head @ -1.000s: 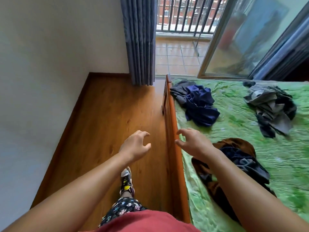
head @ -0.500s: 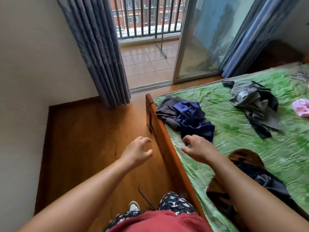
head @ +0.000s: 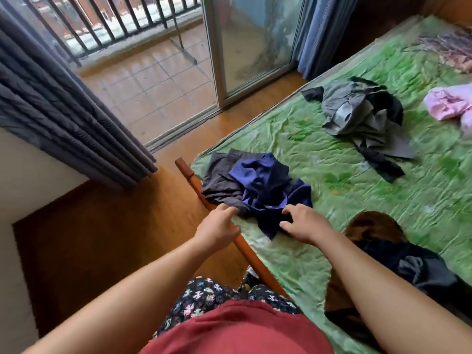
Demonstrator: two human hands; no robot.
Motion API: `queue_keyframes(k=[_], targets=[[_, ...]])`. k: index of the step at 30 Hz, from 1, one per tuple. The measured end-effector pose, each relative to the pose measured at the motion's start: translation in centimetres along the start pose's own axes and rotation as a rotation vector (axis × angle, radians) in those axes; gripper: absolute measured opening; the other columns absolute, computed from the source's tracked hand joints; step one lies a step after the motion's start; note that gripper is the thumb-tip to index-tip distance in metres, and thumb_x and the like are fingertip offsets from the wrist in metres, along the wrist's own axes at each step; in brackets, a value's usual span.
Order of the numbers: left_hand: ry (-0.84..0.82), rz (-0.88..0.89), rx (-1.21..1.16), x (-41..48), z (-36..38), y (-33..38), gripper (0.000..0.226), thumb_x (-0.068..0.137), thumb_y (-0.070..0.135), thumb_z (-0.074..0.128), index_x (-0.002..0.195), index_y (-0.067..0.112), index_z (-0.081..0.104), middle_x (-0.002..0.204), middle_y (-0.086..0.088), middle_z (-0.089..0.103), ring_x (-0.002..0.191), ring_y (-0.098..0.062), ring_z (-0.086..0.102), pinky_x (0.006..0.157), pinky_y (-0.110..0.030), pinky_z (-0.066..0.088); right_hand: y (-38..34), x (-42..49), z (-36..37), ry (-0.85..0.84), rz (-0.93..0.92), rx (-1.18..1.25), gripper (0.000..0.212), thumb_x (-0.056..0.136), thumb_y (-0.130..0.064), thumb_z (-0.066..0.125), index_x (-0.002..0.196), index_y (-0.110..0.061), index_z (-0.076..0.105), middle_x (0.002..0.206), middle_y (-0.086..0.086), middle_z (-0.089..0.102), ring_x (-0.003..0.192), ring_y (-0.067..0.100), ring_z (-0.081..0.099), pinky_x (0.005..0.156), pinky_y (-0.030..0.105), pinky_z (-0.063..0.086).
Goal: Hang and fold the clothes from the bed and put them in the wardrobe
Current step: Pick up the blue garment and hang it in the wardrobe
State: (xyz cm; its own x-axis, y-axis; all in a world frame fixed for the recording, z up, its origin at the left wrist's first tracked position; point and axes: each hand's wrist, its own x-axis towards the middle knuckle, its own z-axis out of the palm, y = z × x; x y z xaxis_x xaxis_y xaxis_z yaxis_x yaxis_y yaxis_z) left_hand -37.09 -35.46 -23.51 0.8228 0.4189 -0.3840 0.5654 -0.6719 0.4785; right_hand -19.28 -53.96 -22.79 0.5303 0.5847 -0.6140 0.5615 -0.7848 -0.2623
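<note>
A crumpled blue garment (head: 265, 185) lies on a dark grey one (head: 222, 175) at the near corner of the bed with the green sheet (head: 332, 154). My left hand (head: 217, 226) hovers over the wooden bed rail (head: 245, 249), fingers curled, just short of the grey cloth. My right hand (head: 304, 223) rests fingers spread on the blue garment's near edge, holding nothing. A grey and black pile (head: 362, 116), a pink garment (head: 449, 103) and a brown and dark pile (head: 398, 254) also lie on the bed. No wardrobe is in view.
A grey curtain (head: 63, 108) hangs at left beside an open sliding glass door (head: 255, 39) leading to a tiled balcony with railings. Wooden floor (head: 115, 238) runs between the wall and the bed. Patterned bedding (head: 449, 44) lies at the far right.
I have stepped toward the bed corner and both hands have moved forward to the blue and grey clothes. The right hand now touches the blue garment.
</note>
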Motion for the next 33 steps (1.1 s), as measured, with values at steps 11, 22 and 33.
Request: queue_keyframes(k=[11,22,33], targets=[[-0.322,0.186,0.225,12.4,3.7,-0.5,0.046,0.083,0.032,0.063,0.127,0.017,0.056,0.125,-0.006,0.047,0.114,-0.031,0.052,0.090,-0.043,0.051,2.1,6.8,0.6,-0.062,0.207,0.083,0.045,0.096,-0.044,0.052,0.135,-0.021,0.050,0.133,0.010,0.050,0.121,0.034,0.052,0.096,0.045,0.049],[-0.549,0.421,0.439,22.2,8.0,-2.9,0.048,0.086,0.023,0.060,0.133,0.016,0.054,0.148,-0.005,0.034,0.131,-0.032,0.037,0.092,-0.046,0.049,3.4,16.1,6.4,-0.076,0.397,0.242,0.042,0.098,-0.027,0.050,0.140,-0.022,0.045,0.135,0.010,0.042,0.122,0.035,0.045,0.100,0.048,0.046],[-0.650,0.387,0.614,25.8,12.1,-2.3,0.054,0.090,0.035,0.059,0.140,0.025,0.041,0.131,-0.002,0.052,0.120,-0.031,0.052,0.093,-0.045,0.041,5.5,21.9,11.9,0.194,0.724,0.936,0.018,0.088,-0.009,0.062,0.096,-0.021,0.072,0.110,0.003,0.071,0.103,0.025,0.064,0.078,0.022,0.040]])
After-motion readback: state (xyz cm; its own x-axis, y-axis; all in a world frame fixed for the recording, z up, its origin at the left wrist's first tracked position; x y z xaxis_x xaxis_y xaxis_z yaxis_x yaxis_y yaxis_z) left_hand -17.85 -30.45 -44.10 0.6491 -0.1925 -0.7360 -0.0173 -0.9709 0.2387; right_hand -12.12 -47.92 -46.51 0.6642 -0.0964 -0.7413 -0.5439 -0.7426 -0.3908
